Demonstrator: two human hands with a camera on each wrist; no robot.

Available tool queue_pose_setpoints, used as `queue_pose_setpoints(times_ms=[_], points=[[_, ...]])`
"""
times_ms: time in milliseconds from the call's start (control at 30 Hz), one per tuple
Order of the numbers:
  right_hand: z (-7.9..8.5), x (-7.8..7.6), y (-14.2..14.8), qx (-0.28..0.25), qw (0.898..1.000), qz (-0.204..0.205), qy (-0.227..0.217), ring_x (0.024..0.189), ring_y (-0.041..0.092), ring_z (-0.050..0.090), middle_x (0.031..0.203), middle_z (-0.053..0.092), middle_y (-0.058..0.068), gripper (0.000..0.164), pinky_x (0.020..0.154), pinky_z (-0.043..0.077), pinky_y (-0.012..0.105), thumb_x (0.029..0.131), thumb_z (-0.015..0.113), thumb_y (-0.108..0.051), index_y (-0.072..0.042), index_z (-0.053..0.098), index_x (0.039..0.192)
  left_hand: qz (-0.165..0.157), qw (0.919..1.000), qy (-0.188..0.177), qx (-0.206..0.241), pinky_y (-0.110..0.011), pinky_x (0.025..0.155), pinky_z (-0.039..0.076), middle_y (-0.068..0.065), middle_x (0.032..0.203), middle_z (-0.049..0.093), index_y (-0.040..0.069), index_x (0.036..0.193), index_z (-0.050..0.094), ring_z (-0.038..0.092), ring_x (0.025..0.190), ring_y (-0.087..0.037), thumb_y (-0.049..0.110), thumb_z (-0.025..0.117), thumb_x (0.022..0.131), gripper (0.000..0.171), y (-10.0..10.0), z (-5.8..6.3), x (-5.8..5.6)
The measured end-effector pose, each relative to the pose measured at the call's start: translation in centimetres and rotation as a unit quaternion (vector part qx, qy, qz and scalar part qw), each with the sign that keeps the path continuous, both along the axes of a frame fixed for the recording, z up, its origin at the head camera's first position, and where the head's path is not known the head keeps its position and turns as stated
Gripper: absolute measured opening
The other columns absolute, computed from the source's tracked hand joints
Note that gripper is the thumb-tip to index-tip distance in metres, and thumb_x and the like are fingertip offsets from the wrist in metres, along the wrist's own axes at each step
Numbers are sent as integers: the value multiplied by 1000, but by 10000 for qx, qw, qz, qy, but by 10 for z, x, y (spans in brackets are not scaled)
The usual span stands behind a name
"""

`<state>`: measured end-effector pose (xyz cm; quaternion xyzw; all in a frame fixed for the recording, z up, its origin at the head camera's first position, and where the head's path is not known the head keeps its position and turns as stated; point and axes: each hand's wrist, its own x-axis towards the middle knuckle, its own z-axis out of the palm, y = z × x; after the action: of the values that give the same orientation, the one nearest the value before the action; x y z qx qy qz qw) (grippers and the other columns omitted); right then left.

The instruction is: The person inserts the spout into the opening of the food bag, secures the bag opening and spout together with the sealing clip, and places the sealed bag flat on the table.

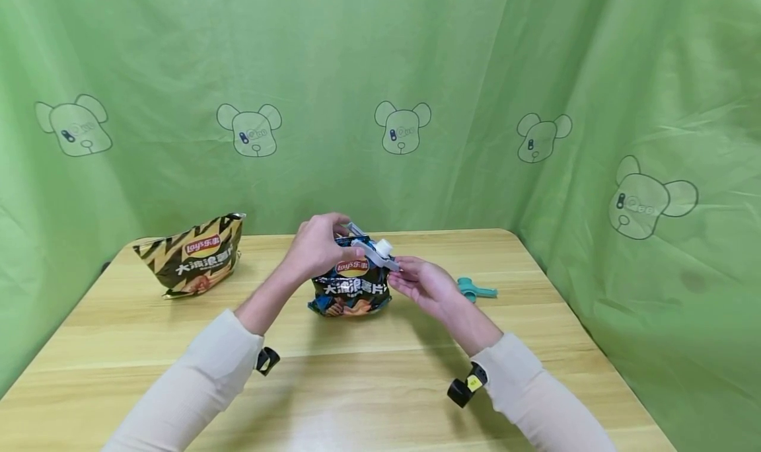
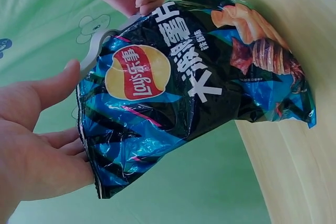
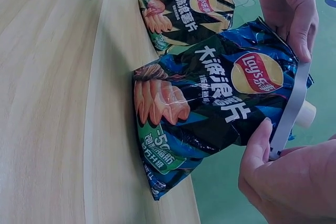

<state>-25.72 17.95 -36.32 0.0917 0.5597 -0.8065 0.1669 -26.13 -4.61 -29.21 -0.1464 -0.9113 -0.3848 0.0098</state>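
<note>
A blue and black chip bag [image 1: 351,290] stands on the table, its top edge upward. Along that edge lies a grey bag clip [image 1: 376,255] with a white round cap [image 1: 384,248]; its two arms are spread apart in the head view. My left hand [image 1: 318,244] holds the bag's upper left corner, thumb [image 3: 303,43] at the clip's end and fingers [image 2: 65,145] behind the bag. At the clip's other end, my right hand [image 1: 425,283] pinches it between thumb and fingers. Part of the clip behind the bag is hidden.
A gold and black chip bag [image 1: 202,257] stands at the table's left. Right of my right hand lies a teal clip [image 1: 475,289] on the wooden table [image 1: 357,386]. Green curtains [image 1: 333,62] enclose the back and sides.
</note>
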Motion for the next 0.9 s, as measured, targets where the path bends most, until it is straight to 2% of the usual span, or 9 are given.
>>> queue_pose_setpoints(times_ms=[133, 433, 533, 733, 900], points=[[0, 0, 1, -4, 10000, 44, 18, 102, 19, 60, 119, 54, 15, 47, 106, 50, 29, 107, 41, -6, 5, 33, 152, 113, 9999, 35, 105, -47, 102, 52, -14, 125, 71, 4, 135, 61, 66, 115, -31, 27, 86, 83, 62, 1, 0, -1], [-2, 0, 2, -19, 10000, 81, 7, 106, 20, 58, 126, 51, 17, 46, 114, 43, 33, 108, 41, -7, 5, 33, 152, 231, 9993, 14, 293, -48, 102, 51, -11, 121, 71, 8, 122, 62, 66, 114, -30, 24, 87, 82, 50, 4, 0, -2], [-3, 0, 2, -24, 10000, 80, -8, 106, 20, 58, 125, 51, 16, 46, 113, 44, 32, 107, 41, -6, 4, 33, 152, 216, 9994, 17, 285, -47, 101, 52, -11, 121, 70, 7, 123, 61, 65, 113, -29, 24, 87, 81, 52, 5, 1, -3], [-3, 0, 2, 34, 9999, 125, 47, 105, 20, 58, 123, 52, 16, 46, 111, 46, 31, 107, 41, -6, 5, 33, 152, 107, 9998, 1, 155, -45, 97, 54, -13, 122, 70, 4, 135, 59, 66, 110, -29, 23, 87, 81, 63, 8, 0, -4], [-2, 0, 2, 74, 9999, 108, 87, 104, 19, 59, 119, 54, 15, 44, 106, 50, 29, 107, 42, -6, 7, 36, 148, 115, 9999, 37, 83, -43, 94, 55, -11, 116, 72, 5, 127, 66, 66, 104, -28, 23, 87, 82, 54, 10, 0, -5]])
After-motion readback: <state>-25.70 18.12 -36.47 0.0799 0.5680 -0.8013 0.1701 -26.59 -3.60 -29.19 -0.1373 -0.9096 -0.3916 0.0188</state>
